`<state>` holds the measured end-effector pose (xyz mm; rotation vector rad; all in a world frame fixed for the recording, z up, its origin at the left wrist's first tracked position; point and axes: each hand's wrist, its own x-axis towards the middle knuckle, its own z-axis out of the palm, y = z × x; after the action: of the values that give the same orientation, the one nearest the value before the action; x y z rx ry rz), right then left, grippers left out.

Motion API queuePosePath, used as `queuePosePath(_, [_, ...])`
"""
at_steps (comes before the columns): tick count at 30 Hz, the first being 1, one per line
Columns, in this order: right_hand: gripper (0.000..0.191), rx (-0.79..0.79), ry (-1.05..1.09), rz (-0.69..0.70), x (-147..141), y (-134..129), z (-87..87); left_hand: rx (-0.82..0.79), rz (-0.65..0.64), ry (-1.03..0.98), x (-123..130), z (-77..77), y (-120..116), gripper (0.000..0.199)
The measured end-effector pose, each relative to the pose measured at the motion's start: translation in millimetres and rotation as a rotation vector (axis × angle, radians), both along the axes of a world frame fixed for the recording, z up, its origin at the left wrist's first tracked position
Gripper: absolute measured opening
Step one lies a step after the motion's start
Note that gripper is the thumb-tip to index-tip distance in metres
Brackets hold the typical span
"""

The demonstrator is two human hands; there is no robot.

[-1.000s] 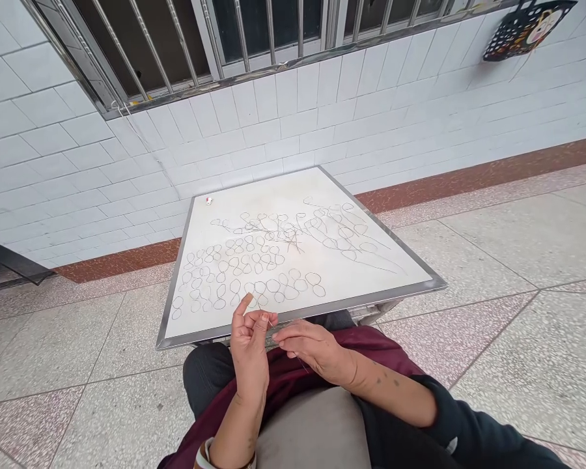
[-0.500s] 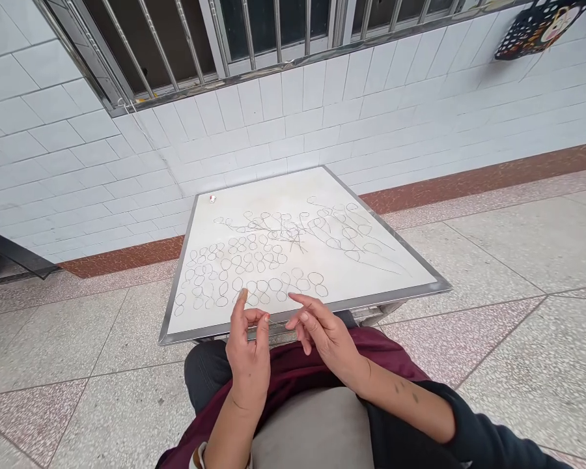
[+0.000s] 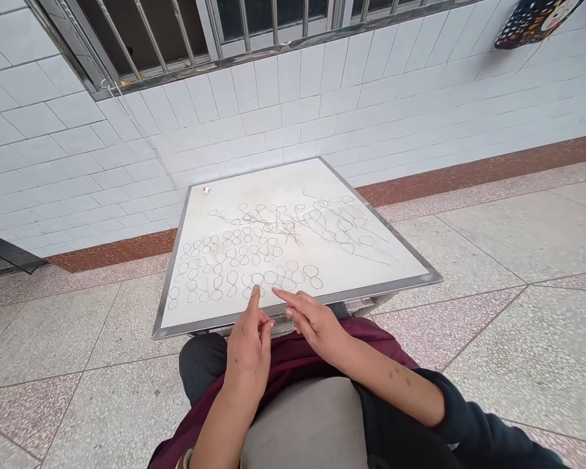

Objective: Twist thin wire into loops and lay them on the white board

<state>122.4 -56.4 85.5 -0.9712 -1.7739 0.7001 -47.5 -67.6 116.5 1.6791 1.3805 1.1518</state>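
My left hand (image 3: 249, 340) is raised over my lap at the table's near edge, thumb and fingers pinched together and one finger pointing up. A thin strand that looks like wire (image 3: 263, 313) barely shows at its fingertips. Close on the right is my right hand (image 3: 315, 326), its index finger stretched toward the left hand and its other fingers curled in. Whatever those curled fingers hold is hidden. Just beyond both hands, rows of thin dark wire loops (image 3: 232, 284), many shaped like a figure eight, lie on the white table (image 3: 254, 177).
Longer wires with loops along them (image 3: 293, 228) lie tangled across the table's middle and right. A small red-and-white object (image 3: 206, 191) sits at the far left corner. Behind stands a white tiled wall (image 3: 254, 137) with a barred window (image 3: 254, 29). A dotted bag (image 3: 527, 25) hangs at upper right.
My right hand has moved slightly left and its index finger now reaches nearer the left hand. My left hand has turned, its back showing more. The view has shifted a little.
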Motion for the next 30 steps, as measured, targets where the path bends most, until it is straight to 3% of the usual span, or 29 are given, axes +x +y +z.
queuePosePath(4, [0.041,0.085,-0.001,-0.052,-0.2,0.6,-7.7,0.010,-0.103,0.214,-1.9,0.2,-1.2,0.062])
queuePosePath(8, [0.042,0.135,-0.012,0.057,-2.0,4.6,-16.5,0.021,-0.201,0.382,-3.7,-3.5,-2.3,0.066])
queuePosePath(14, [0.028,0.080,-0.025,0.077,2.2,9.4,-16.6,0.007,-0.241,0.398,-4.8,-8.1,-0.8,0.067])
queuePosePath(18, [0.025,0.137,-0.061,0.108,4.4,12.1,-20.2,-0.006,-0.253,0.394,-4.3,-6.9,-1.0,0.068])
queuePosePath(24, [0.024,0.194,-0.287,0.090,4.4,11.1,-25.5,-0.031,-0.253,0.410,-4.1,-9.2,-1.4,0.068])
queuePosePath(30, [0.022,0.254,-0.446,0.093,7.8,7.5,-19.6,-0.016,-0.240,0.457,-2.5,-14.0,-1.5,0.063])
